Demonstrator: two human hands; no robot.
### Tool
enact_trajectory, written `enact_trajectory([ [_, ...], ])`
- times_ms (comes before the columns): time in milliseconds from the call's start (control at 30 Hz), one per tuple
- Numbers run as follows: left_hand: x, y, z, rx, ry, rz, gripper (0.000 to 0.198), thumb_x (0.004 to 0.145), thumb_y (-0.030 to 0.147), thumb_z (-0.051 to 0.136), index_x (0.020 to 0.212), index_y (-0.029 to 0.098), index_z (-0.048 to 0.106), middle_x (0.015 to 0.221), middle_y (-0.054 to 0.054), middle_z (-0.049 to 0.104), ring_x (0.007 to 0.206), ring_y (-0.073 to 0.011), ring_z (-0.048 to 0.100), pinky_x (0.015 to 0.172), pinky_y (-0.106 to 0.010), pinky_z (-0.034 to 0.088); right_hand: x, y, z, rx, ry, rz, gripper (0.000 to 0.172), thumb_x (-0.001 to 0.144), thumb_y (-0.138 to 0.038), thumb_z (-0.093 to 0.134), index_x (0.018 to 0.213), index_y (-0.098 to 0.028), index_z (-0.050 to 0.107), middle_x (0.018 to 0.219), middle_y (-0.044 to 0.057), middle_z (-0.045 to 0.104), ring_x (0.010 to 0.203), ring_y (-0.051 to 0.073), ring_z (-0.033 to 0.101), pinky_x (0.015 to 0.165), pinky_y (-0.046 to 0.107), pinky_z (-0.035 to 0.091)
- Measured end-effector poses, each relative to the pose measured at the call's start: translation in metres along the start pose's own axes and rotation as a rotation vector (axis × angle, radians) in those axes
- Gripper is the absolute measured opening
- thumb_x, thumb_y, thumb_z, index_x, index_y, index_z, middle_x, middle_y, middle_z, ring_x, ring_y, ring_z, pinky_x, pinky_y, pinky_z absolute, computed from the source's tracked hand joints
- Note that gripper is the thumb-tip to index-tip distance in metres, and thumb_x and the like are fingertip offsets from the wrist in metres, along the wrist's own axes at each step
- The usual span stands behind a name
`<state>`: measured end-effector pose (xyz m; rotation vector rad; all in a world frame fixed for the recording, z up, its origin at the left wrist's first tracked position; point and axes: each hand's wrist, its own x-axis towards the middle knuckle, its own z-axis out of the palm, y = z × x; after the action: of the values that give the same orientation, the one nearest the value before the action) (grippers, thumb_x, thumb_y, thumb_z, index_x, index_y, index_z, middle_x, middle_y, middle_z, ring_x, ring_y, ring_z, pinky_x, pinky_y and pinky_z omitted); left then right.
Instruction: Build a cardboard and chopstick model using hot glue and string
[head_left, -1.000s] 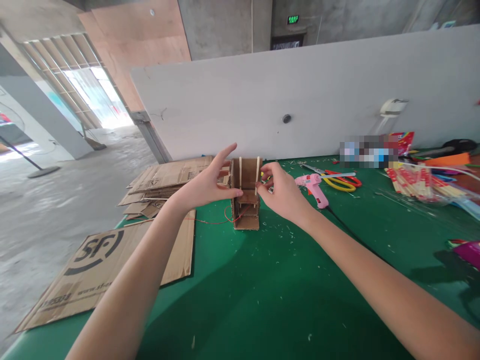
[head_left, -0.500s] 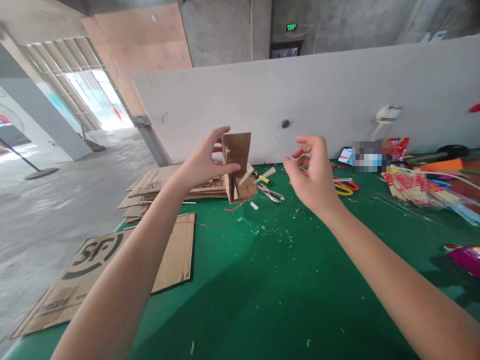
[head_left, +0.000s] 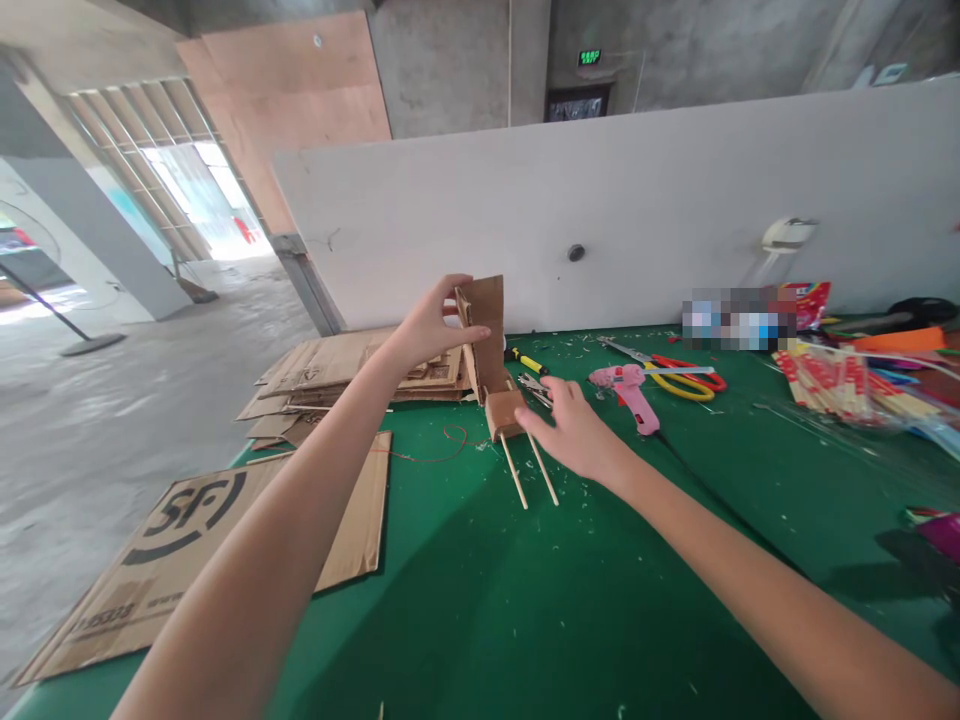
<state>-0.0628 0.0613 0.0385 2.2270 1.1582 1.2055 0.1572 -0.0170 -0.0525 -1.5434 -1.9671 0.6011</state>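
Observation:
My left hand [head_left: 448, 318] is closed on an upright folded cardboard piece [head_left: 487, 312], its thumb across the front and its fingers behind the left edge. At the foot of that piece sits a small brown cardboard block [head_left: 505, 414]. Two thin wooden sticks [head_left: 541, 468] stick out of the block toward me. My right hand [head_left: 574, 430] is at the block's right side, thumb tip at its edge and fingers spread away from the thumb. Whether the thumb presses on the block is hard to see. Pliers [head_left: 534, 388] lie partly hidden behind the right hand.
A pink glue gun [head_left: 634, 393] lies right of my hand, its cable running under my forearm. Beyond are yellow-and-red-handled scissors [head_left: 686, 380] and a yellow-black tool [head_left: 531, 364]. Cardboard sheets [head_left: 330, 362] are stacked left; a printed sheet [head_left: 360, 530] lies nearer. Packed sticks [head_left: 825, 380] lie right.
My right hand has come down and left to the cardboard block. The block's sticks, pointing up and right before, now point down toward me. The glue gun has come into view.

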Motion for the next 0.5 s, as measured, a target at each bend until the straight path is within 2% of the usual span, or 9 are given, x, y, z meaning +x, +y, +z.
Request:
enact_trajectory([
  [67,-0.001,0.0,0.001,0.016,0.0,0.023,0.066,0.067,0.031,0.077,0.125,0.022,0.047,0.136,-0.011,0.053,0.125,-0.0267,0.05,0.102,-0.041,0.047,-0.012,-0.002,0.0,-0.13,-0.164,0.041,0.093,0.08,-0.065,0.052,0.15,-0.011,0.024,0.147,0.025,0.037,0.124,0.039,0.049,0.096,0.05,0.044],
  [133,-0.001,0.0,0.002,0.027,0.002,0.041,0.066,0.067,0.031,0.077,0.125,0.021,0.047,0.136,-0.011,0.052,0.126,-0.0266,0.049,0.104,-0.041,0.046,-0.022,-0.003,0.003,-0.235,-0.251,0.031,0.1,0.076,-0.062,0.058,0.152,-0.009,0.02,0.144,0.025,0.043,0.124,0.041,0.049,0.093,0.05,0.045],
  [200,-0.002,0.0,0.002,0.032,0.005,0.045,0.066,0.068,0.032,0.077,0.126,0.022,0.047,0.137,-0.01,0.052,0.127,-0.0268,0.048,0.105,-0.042,0.045,-0.028,-0.003,0.006,-0.271,-0.26,0.007,0.099,0.077,-0.057,0.06,0.153,-0.008,0.02,0.134,0.024,0.053,0.117,0.039,0.054,0.085,0.046,0.048],
  [300,-0.005,0.0,0.001,0.04,0.001,0.037,0.068,0.068,0.033,0.077,0.128,0.022,0.046,0.138,-0.01,0.051,0.128,-0.027,0.047,0.105,-0.041,0.045,-0.031,-0.002,0.008,-0.178,-0.243,0.031,0.093,0.083,-0.049,0.057,0.154,-0.007,0.014,0.112,0.017,0.066,0.092,0.029,0.064,0.069,0.035,0.048],
  [400,-0.01,0.001,-0.002,0.034,-0.008,-0.007,0.072,0.068,0.035,0.077,0.131,0.022,0.044,0.14,-0.011,0.048,0.125,-0.0273,0.05,0.101,-0.04,0.047,-0.033,0.002,0.011,-0.019,-0.263,0.054,0.087,0.086,-0.037,0.055,0.155,-0.01,0.008,0.097,0.01,0.069,0.075,0.02,0.063,0.062,0.029,0.045],
  [500,-0.016,0.004,-0.006,0.026,-0.025,-0.074,0.079,0.067,0.036,0.078,0.136,0.02,0.041,0.138,-0.013,0.048,0.12,-0.0279,0.054,0.097,-0.04,0.049,-0.038,0.007,0.013,0.099,-0.263,0.043,0.079,0.087,-0.026,0.052,0.154,-0.013,0.013,0.094,0.007,0.067,0.073,0.016,0.062,0.063,0.027,0.045],
])
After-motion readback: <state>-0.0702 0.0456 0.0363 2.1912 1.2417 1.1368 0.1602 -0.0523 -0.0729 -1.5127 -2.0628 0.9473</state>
